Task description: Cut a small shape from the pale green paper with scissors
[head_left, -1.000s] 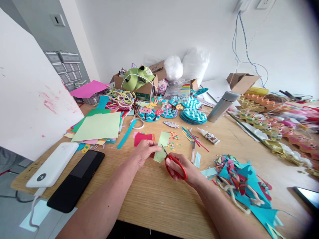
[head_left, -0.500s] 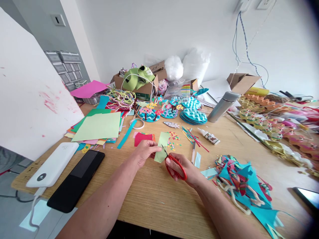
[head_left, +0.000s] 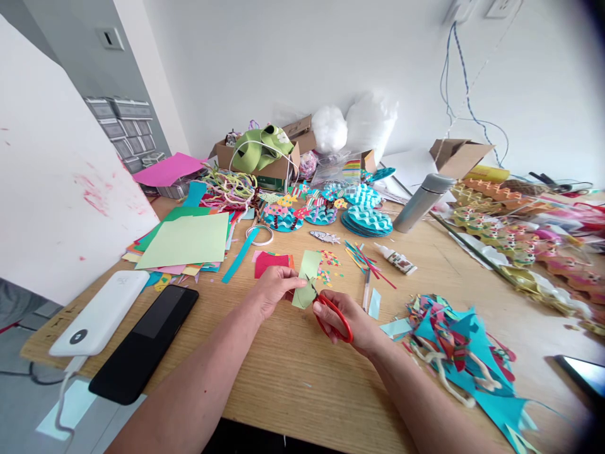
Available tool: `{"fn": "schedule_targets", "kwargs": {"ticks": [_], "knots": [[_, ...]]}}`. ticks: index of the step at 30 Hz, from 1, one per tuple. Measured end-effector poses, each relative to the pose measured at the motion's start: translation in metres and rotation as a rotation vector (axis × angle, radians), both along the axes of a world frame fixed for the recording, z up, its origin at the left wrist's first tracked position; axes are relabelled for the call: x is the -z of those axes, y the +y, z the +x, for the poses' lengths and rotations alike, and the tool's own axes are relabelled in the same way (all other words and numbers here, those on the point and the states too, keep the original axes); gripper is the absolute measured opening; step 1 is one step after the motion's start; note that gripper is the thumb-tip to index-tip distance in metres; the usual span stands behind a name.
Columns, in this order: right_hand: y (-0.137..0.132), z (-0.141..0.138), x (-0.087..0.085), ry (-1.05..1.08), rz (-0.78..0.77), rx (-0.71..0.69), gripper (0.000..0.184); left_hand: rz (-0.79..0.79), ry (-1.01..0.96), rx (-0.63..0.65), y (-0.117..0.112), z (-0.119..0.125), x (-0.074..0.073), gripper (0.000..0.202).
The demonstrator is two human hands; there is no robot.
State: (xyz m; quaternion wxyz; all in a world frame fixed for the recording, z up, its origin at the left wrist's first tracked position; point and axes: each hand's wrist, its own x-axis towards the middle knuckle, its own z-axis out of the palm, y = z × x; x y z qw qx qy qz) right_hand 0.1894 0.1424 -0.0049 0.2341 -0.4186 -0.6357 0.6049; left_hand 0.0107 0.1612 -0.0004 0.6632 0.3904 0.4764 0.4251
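Observation:
Between the thumb and fingers of my left hand [head_left: 278, 287] is a strip of light green paper [head_left: 310, 261], held a little above the table. A curved drawn line shows on its lower part. My right hand [head_left: 347, 315] is closed around the red handles of a pair of scissors [head_left: 341, 320]. The dark blades are at the right side of the green strip, near my left thumb. Behind my left hand lie red paper pieces [head_left: 270, 263]. Small coloured paper dots [head_left: 329, 257] are scattered just beyond the strip.
Stacked coloured paper [head_left: 184, 243], a black phone [head_left: 146, 340] and a white power bank [head_left: 100, 312] lie left. A glue bottle [head_left: 397, 259], a pen [head_left: 367, 290] and a heap of scraps [head_left: 456, 347] lie right. Behind stand blue wavy discs [head_left: 366, 221] and a steel flask [head_left: 422, 203].
The scissors have shifted very slightly at the green strip, and their handles look a little closer together. My left hand holds the paper in nearly the same place.

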Motion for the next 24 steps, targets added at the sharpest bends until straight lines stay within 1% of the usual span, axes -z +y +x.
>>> {"fn": "schedule_targets", "kwargs": {"ticks": [7, 14, 24], "knots": [[-0.0006, -0.0006, -0.0013, -0.007, 0.010, 0.016, 0.047, -0.004, 0.005, 0.000, 0.0007, 0.0002, 0.0006, 0.020], [-0.0005, -0.0007, -0.0006, -0.002, 0.004, 0.021, 0.045, -0.010, 0.024, -0.036, 0.0010, 0.0002, 0.0000, 0.020], [-0.0010, -0.0015, -0.0032, 0.019, -0.015, 0.003, 0.044, 0.005, 0.028, -0.010, 0.0011, 0.0012, 0.0000, 0.021]]}}
